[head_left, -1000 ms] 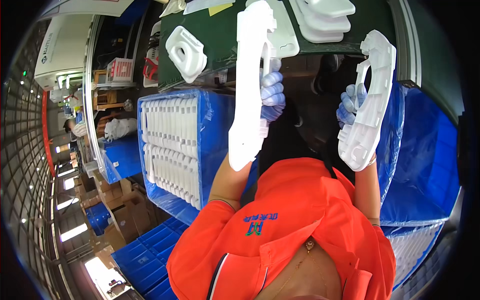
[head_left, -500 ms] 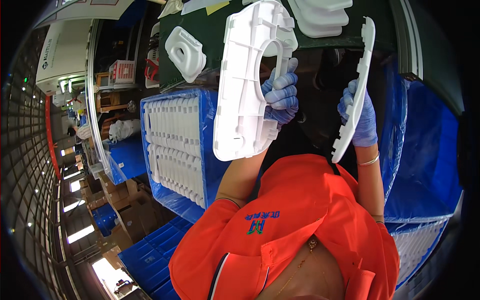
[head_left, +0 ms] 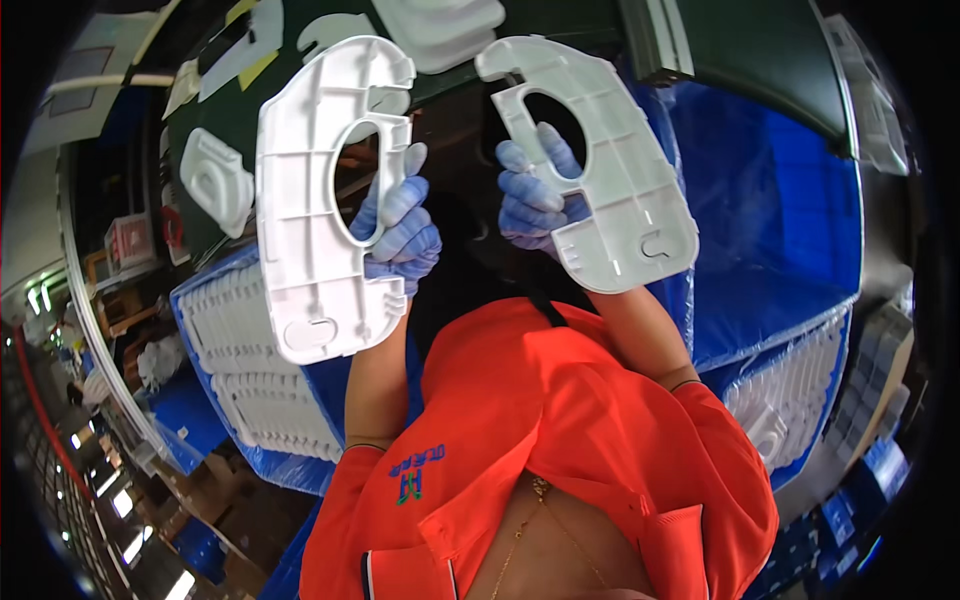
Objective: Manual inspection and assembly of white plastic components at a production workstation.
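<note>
Your left hand (head_left: 398,232), in a blue glove, grips a white moulded plastic panel (head_left: 325,195) held up on the left. Your right hand (head_left: 538,200) holds a second white panel (head_left: 610,180) to the right. Blue crates (head_left: 250,370) of stacked white parts sit below left.

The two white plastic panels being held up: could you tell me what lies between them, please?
No object: the left panel and right panel stand apart; the head view shows only a dark gap there.
</note>
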{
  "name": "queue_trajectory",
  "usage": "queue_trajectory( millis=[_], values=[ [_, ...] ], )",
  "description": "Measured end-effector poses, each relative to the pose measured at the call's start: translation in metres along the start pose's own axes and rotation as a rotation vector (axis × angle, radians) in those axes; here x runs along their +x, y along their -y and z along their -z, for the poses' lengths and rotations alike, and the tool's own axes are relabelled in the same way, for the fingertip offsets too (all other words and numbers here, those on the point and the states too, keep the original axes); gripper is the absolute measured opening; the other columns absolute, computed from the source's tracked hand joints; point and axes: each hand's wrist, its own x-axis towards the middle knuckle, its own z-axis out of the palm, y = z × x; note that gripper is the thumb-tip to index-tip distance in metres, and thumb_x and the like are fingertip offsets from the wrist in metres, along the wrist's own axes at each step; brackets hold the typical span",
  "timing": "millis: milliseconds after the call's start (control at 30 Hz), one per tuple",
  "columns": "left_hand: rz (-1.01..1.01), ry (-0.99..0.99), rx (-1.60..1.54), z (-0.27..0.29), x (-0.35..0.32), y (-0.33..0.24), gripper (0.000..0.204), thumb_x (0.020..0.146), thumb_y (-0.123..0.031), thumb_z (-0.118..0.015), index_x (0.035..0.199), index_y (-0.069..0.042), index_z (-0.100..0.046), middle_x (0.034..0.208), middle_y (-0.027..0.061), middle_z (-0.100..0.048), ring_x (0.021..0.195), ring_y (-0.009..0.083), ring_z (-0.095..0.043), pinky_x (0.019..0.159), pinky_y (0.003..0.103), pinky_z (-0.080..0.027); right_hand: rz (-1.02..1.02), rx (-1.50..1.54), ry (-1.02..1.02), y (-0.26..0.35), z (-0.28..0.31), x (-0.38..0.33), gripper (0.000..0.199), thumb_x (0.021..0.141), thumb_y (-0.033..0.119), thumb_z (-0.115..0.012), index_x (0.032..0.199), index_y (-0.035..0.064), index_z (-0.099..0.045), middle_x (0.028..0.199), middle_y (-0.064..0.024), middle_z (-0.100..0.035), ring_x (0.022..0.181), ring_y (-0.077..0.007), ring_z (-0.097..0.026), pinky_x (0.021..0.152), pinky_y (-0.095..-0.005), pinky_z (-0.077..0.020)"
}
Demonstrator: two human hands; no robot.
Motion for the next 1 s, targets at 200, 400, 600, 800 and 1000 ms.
queue_trajectory(
  millis=[200,400,600,800,1000],
  values=[
    [0.026,-0.031,0.045,0.006,-0.003,-0.002,0.049,0.097,-0.016,-0.04,0.139,0.005,-0.025,0.079,0.0038,-0.047,0.045,0.0063,-0.039,0.038,0.019,-0.031,-0.015,-0.124,0.069,-0.006,0.004,0.005,0.05,0.097,0.05,-0.029,0.097,0.0037,-0.048,0.054,-0.0013,-0.046,0.04,-0.0078,-0.036,0.042,-0.0216,-0.0324],
    [0.002,-0.058,-0.014,0.004,0.0,0.004,0.047,0.096,-0.009,-0.033,0.139,0.006,-0.023,0.076,0.0051,-0.045,0.041,0.0073,-0.042,0.037,0.02,-0.031,-0.067,-0.14,0.109,-0.011,0.004,0.003,0.052,0.097,0.049,-0.031,0.105,0.002,-0.051,0.056,-0.0028,-0.047,0.042,-0.0079,-0.037,0.043,-0.0197,-0.034],
    [0.0,-0.078,0.01,0.003,0.0,0.005,0.049,0.093,-0.005,-0.037,0.139,0.005,-0.022,0.075,0.0047,-0.045,0.043,0.0071,-0.044,0.038,0.02,-0.032,-0.047,-0.236,0.003,-0.011,-0.008,0.001,0.056,0.097,0.05,-0.028,0.104,-0.0011,-0.05,0.054,-0.0013,-0.046,0.039,-0.0052,-0.034,0.04,-0.0174,-0.0307],
    [0.0,-0.082,0.006,0.007,-0.001,0.006,0.048,0.094,-0.006,-0.036,0.139,0.006,-0.022,0.075,0.0039,-0.045,0.044,0.0075,-0.045,0.037,0.021,-0.033,-0.086,-0.177,0.053,-0.016,-0.016,0.0,0.057,0.097,0.051,-0.028,0.107,-0.0007,-0.05,0.053,-0.0003,-0.046,0.039,-0.0035,-0.034,0.041,-0.0172,-0.0309],
    [-0.026,-0.108,0.031,0.007,0.001,0.009,0.047,0.094,-0.006,-0.037,0.137,0.007,-0.024,0.074,0.0045,-0.046,0.043,0.0082,-0.046,0.037,0.021,-0.034,-0.02,-0.314,0.063,-0.011,-0.003,-0.003,0.057,0.096,0.052,-0.029,0.107,0.0003,-0.051,0.051,0.0001,-0.045,0.038,-0.0039,-0.035,0.042,-0.0171,-0.0311]
  ],
)
